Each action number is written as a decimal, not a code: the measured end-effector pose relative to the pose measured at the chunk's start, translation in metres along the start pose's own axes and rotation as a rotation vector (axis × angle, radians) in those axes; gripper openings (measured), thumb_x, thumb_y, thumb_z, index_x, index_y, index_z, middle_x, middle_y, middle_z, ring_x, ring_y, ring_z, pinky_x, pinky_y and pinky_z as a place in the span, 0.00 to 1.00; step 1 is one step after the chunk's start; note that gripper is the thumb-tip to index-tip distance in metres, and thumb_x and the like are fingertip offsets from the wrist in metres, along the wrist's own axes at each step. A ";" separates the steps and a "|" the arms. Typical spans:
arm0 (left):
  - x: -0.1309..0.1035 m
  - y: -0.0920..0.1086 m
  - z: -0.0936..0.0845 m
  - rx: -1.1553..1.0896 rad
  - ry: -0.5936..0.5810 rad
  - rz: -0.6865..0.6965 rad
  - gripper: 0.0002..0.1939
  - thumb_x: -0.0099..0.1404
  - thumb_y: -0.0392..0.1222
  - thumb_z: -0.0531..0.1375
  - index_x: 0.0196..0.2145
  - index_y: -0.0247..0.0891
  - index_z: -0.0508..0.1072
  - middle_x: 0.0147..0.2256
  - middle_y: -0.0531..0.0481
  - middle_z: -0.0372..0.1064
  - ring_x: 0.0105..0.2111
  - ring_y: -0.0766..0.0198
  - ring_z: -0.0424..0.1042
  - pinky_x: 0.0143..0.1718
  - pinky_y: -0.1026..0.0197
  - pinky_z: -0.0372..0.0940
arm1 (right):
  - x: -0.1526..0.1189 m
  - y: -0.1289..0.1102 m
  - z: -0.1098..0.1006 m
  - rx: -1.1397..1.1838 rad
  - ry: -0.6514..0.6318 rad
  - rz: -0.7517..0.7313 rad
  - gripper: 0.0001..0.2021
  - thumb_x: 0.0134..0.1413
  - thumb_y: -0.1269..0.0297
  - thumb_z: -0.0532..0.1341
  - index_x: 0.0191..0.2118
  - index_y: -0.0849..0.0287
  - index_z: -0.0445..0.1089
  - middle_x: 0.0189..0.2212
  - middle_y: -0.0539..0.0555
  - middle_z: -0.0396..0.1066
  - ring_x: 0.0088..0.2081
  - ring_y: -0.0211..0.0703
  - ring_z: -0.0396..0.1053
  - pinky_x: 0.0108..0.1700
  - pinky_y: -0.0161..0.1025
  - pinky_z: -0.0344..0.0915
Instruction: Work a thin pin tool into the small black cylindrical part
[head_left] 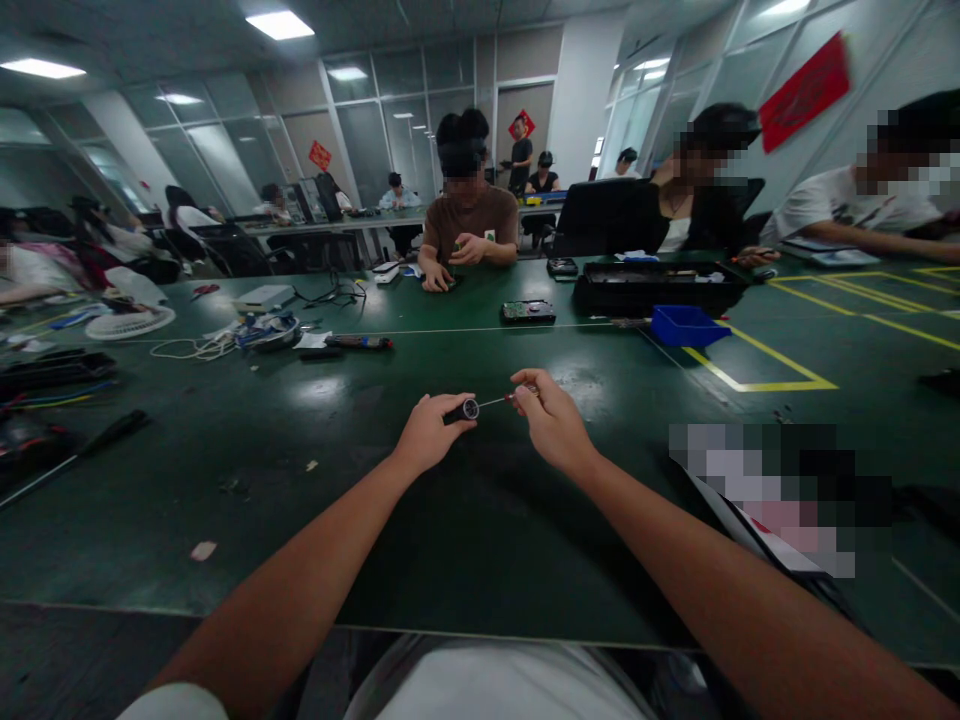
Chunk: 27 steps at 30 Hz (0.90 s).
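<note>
Two bare hands are working close together above a dark green surface, and I am looking on from nearby in a large, busy room. The left hand is gripping a small black cylinder, its fingers closed around the body while the round, pale-rimmed end is facing the other hand. The right hand is pinching a thin screwdriver between its curled fingers, with a bit of red showing at the base of the narrow metal shaft. That shaft is pointing left and reaching the cylinder's rimmed end, though I cannot tell whether its tip is touching or going inside. Beyond the hands, a hard drive with a greenish circuit board is lying on the surface, and to its right a long black tray is sitting behind a blue bin. To the left, a dark, slim tool is resting near a tangle of cables, and farther left a white fan is lying by more clutter. Yellow tape is marking out boxes on the right. Directly across, a co-worker in a brown shirt is handling small parts, while other people are sitting farther back.
</note>
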<state>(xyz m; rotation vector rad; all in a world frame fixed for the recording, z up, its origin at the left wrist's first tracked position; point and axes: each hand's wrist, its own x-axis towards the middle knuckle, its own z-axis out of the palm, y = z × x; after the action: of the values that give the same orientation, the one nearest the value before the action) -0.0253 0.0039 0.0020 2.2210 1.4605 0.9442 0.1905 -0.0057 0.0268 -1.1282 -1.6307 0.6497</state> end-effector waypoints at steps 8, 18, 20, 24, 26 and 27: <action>-0.001 0.004 0.001 0.019 -0.043 -0.017 0.22 0.63 0.43 0.66 0.55 0.49 0.74 0.53 0.49 0.74 0.55 0.52 0.70 0.65 0.37 0.46 | 0.003 -0.005 -0.004 -0.175 0.006 0.020 0.18 0.65 0.49 0.53 0.36 0.55 0.74 0.25 0.52 0.73 0.28 0.45 0.71 0.31 0.40 0.59; -0.001 0.004 0.001 0.013 -0.032 -0.008 0.21 0.64 0.43 0.65 0.55 0.49 0.74 0.53 0.49 0.74 0.54 0.53 0.70 0.65 0.37 0.47 | 0.001 -0.002 -0.007 -0.149 -0.047 0.017 0.16 0.65 0.56 0.50 0.33 0.54 0.72 0.24 0.50 0.70 0.28 0.44 0.69 0.31 0.41 0.60; -0.001 0.006 0.001 0.007 -0.041 -0.012 0.22 0.64 0.43 0.65 0.55 0.49 0.73 0.53 0.49 0.74 0.54 0.53 0.70 0.65 0.37 0.47 | 0.002 -0.001 -0.006 -0.124 -0.022 0.020 0.17 0.66 0.52 0.50 0.36 0.54 0.72 0.26 0.51 0.71 0.29 0.45 0.71 0.32 0.41 0.62; 0.000 0.009 0.000 0.011 -0.052 -0.008 0.21 0.65 0.44 0.64 0.56 0.48 0.73 0.52 0.49 0.74 0.54 0.53 0.70 0.65 0.37 0.47 | 0.001 0.001 -0.002 -0.038 0.067 0.002 0.12 0.63 0.56 0.54 0.47 0.55 0.67 0.31 0.52 0.74 0.32 0.46 0.72 0.36 0.43 0.64; 0.000 0.010 -0.001 0.021 -0.047 -0.007 0.21 0.65 0.44 0.64 0.56 0.48 0.73 0.52 0.48 0.75 0.53 0.53 0.70 0.65 0.38 0.47 | 0.000 0.000 -0.002 -0.011 0.073 -0.020 0.11 0.63 0.58 0.54 0.46 0.55 0.66 0.31 0.52 0.74 0.32 0.45 0.71 0.36 0.42 0.64; 0.001 0.010 -0.001 0.024 -0.047 -0.010 0.21 0.64 0.44 0.64 0.56 0.48 0.73 0.52 0.48 0.75 0.53 0.53 0.70 0.65 0.38 0.47 | -0.001 -0.001 -0.002 -0.007 0.063 -0.022 0.10 0.63 0.58 0.53 0.44 0.55 0.67 0.31 0.52 0.74 0.31 0.45 0.71 0.36 0.42 0.64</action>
<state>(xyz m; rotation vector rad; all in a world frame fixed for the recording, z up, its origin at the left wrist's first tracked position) -0.0185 -0.0001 0.0087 2.2354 1.4676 0.8694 0.1925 -0.0069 0.0279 -1.1237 -1.5907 0.5885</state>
